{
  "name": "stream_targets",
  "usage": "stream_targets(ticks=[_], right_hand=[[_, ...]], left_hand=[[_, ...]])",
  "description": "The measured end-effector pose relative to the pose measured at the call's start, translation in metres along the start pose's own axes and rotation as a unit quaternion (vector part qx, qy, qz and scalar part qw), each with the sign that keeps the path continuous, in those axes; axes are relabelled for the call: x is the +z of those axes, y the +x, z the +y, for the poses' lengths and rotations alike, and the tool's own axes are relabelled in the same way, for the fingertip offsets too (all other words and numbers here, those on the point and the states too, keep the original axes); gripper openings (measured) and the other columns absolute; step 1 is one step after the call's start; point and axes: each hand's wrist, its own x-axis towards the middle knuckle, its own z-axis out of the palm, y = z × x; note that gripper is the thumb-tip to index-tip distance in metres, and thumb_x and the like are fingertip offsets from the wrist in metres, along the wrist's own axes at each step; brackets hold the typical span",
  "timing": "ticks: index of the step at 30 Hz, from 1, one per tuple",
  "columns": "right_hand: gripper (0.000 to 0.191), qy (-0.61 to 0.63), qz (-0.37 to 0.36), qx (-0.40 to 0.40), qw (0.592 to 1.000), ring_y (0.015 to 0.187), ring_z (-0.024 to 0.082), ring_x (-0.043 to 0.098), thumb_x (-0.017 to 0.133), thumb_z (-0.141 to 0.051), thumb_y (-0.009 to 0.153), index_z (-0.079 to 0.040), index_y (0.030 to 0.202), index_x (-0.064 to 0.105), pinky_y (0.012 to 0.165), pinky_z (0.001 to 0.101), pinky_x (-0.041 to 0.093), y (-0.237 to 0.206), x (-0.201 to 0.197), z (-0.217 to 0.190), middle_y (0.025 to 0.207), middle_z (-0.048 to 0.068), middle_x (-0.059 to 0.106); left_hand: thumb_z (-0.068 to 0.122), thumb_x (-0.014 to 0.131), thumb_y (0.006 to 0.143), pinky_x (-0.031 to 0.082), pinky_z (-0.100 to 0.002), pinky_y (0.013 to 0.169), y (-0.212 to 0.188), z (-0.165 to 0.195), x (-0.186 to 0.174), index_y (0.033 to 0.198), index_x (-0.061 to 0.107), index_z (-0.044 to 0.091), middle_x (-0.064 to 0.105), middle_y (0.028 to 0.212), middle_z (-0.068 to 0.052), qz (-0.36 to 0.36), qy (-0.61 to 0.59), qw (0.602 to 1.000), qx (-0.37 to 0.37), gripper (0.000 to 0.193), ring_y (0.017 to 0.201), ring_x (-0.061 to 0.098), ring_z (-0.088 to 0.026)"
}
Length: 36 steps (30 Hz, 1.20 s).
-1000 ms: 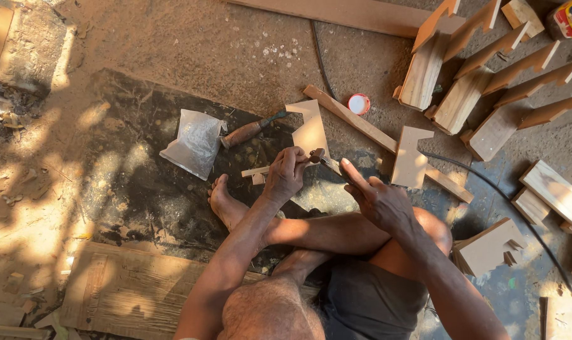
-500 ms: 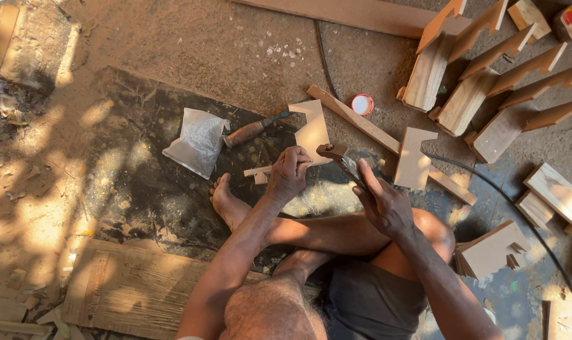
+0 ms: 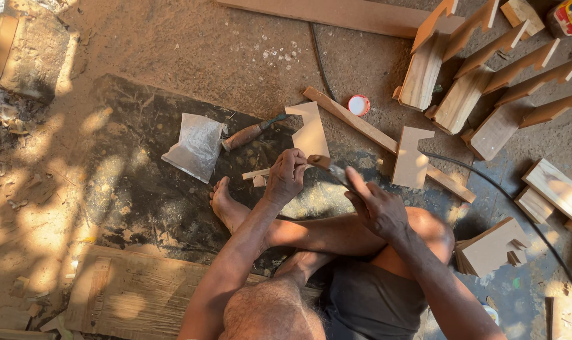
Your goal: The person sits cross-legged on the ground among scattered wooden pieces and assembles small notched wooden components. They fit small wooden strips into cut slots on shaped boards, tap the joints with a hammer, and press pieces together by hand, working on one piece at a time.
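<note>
- My left hand [image 3: 287, 176] is closed around a small wood piece [image 3: 258, 175], pinned to the dark floor mat [image 3: 128, 189].
- My right hand [image 3: 375, 204] grips a brown-handled tool [image 3: 328, 167], aimed toward 10 o'clock.
- I'd judge short, controlled strokes best, away from my foot [image 3: 226, 204].
- The piece is pale, thin, stick-like, at 12 o'clock from me.

A small pale wooden strip [image 3: 258, 174] lay flat on the dark floor mat beneath the left hand [image 3: 286, 176]. A slim metal tool with a wooden end [image 3: 328, 166] slanted from the right hand [image 3: 377, 204].
</note>
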Motion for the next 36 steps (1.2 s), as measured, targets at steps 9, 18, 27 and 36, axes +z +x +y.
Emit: stream_targets(ticks=[9,18,27,36], right_hand=[[0.064,0.069,0.101,-0.062,0.991,0.057,0.025,0.062,0.061,-0.034,0.106,-0.026,0.162,0.033,0.049,0.0416,0.05,-0.003,0.007,0.006,0.084,0.009,0.066],[0.06,0.084,0.112,-0.038,0.989,0.061,0.027,0.064,0.059,-0.035,0.108,-0.026,0.162,0.034,0.051,0.0419,0.049,-0.002,0.01,0.013,0.083,0.01,0.064],[0.06,0.073,0.111,-0.059,0.989,0.062,0.027,0.065,0.059,-0.034,0.109,-0.027,0.163,0.034,0.053,0.0403,0.052,0.001,0.0,0.008,0.09,0.012,0.067],[0.077,0.149,0.07,0.087,0.983,0.085,0.03,0.076,0.07,-0.035,0.099,-0.017,0.163,0.032,0.072,0.0399,0.058,0.007,0.033,0.018,0.112,0.014,0.075]], left_hand=[[-0.01,0.068,0.09,0.059,-0.041,0.082,-0.001,0.001,0.0,0.115,0.048,0.003,0.071,0.099,-0.012,0.011,-0.003,1.0,0.016,0.034,0.1,0.071,-0.029],[-0.008,0.067,0.091,0.058,-0.041,0.082,-0.002,0.002,0.001,0.114,0.049,0.001,0.071,0.098,-0.012,0.011,-0.003,1.0,0.004,0.03,0.099,0.071,-0.029],[-0.008,0.067,0.09,0.058,-0.041,0.083,0.002,0.002,0.0,0.112,0.049,0.001,0.069,0.099,-0.013,0.012,0.002,1.0,0.001,0.03,0.098,0.07,-0.031],[-0.004,0.066,0.092,0.057,-0.042,0.087,-0.005,0.003,-0.001,0.118,0.047,-0.001,0.072,0.099,-0.011,-0.004,0.017,1.0,0.017,0.032,0.105,0.071,-0.033]])
